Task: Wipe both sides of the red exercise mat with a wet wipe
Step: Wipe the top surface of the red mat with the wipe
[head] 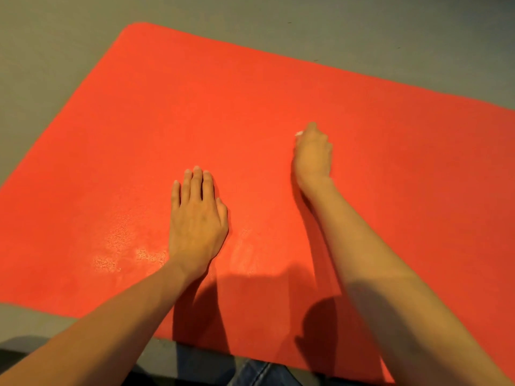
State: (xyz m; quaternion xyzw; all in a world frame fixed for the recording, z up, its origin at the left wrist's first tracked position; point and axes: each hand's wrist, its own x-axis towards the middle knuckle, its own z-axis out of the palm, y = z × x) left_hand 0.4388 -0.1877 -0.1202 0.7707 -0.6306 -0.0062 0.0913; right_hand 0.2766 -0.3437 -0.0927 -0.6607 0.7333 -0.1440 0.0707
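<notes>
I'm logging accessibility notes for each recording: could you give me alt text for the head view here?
A person's left hand rests flat on a red exercise mat spread on a grey floor, while the right hand, slightly blurred, holds a white wet wipe against the mat farther out. Pale, damp-looking patches show on the mat beside the left hand.

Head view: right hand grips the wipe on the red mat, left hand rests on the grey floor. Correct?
No. The head view shows the left hand lying flat on the red exercise mat, not on the grey floor. The rest holds: the right hand grips the wet wipe, only a white scrap showing, on the mat.
</notes>
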